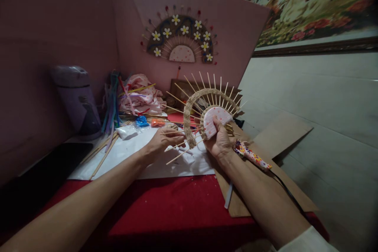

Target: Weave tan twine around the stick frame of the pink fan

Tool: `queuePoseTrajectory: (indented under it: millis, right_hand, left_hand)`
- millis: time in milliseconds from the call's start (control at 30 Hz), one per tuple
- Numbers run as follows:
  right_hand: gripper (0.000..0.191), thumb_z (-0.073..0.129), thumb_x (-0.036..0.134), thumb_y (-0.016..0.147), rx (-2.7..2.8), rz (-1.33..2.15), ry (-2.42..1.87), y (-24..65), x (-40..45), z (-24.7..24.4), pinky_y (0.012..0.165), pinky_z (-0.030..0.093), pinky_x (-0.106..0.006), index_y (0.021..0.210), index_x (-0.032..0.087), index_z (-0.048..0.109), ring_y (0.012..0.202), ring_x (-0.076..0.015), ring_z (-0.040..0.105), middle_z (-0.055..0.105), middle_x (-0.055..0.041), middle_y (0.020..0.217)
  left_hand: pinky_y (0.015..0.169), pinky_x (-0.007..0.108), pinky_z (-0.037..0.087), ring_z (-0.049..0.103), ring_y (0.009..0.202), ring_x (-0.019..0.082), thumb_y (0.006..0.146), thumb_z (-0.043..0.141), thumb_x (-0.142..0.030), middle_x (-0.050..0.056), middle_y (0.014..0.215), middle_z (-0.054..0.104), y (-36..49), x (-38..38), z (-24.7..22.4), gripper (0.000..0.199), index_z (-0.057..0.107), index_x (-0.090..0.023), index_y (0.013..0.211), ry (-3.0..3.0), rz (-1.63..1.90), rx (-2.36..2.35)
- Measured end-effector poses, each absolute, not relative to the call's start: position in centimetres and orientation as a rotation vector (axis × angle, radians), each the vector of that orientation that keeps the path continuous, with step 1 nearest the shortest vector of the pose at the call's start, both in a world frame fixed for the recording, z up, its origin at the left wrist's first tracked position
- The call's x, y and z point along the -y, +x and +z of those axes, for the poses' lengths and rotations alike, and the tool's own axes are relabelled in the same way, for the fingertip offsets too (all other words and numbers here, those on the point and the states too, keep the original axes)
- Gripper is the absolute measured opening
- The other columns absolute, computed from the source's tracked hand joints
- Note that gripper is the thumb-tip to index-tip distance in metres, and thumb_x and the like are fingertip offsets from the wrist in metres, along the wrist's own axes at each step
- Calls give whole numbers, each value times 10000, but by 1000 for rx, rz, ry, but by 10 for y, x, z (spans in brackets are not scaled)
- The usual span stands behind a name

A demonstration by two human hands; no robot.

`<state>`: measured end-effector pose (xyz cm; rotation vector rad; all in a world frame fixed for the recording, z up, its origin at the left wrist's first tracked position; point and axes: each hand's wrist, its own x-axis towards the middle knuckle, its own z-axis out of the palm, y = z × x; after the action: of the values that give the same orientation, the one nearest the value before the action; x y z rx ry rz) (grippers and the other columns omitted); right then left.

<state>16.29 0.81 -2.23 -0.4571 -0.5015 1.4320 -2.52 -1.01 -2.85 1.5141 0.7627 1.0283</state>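
A half-round woven fan [189, 114] of thin wooden sticks and braided twine is held up over the table. My right hand [220, 141] grips its padded pink dotted centre [211, 122], thumb on the front face and the other fingers behind. The bare stick ends spread outward past the twine band. At the fan's lower left, my left hand [165, 141] is closed with its fingertips on one of the sticks; part of its grip is hidden. Beneath the fan lies white paper [147, 165] with small scraps.
A glue gun wrapped in flowered cloth [252, 155] lies on cardboard [236, 204] at right, its black cord trailing. Pipe cleaners [113, 98], pink cloth [144, 98], clay packets [141, 121] and a purple tumbler [78, 102] stand left. A finished flowered fan [180, 27] hangs behind.
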Motion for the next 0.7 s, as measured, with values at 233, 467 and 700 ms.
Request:
queuePoseTrajectory:
  millis: [233,467,700]
  right_hand:
    - [121,626,191,723,459,1387,-462,161,-7,-22,511,529,-204,842,190,608,564,-101,626,699,29,711]
    - [107,617,183,730,470,1387,-477,159,-6,-21,500,528,-207,836,177,608,552,-103,620,694,20,698]
    - [126,621,189,725,510,1390,-462,161,-9,-24,519,532,-232,850,177,613,580,-123,635,702,9,716]
  left_hand:
    - [698,293,444,587,683,141,713,671,-305,87,786,678,-24,17,-24,212,711,-114,797,1444,988,-601]
    - [649,280,407,539,614,122,716,668,-336,44,634,625,-24,14,-27,223,673,-128,638,1575,1024,-645]
    - [654,282,413,542,634,131,729,655,-309,56,679,632,-24,15,-27,197,685,-115,709,1567,1031,-610]
